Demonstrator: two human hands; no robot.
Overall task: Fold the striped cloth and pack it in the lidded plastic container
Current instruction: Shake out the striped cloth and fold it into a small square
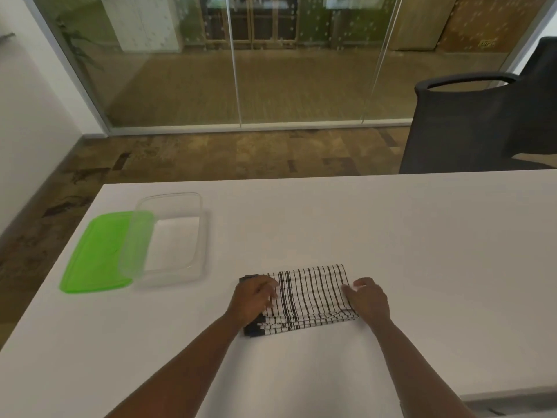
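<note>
Striped cloth (313, 297) lies in the lower middle of the frame on the white table (391, 236), already folded into a thick rectangle with several layers showing at its near edge. The left hand (256, 300) presses flat on its left end, and the right hand (366, 298) rests at its right end with fingers bent; it probably pinches the edge, but the view is too soft to be sure. Both hands seem placed so to keep the layers together. In the left of the frame the clear container (173, 236) stands open and empty, partly on top of its green lid (99, 254), well apart from the cloth, ready to receive it.
</note>
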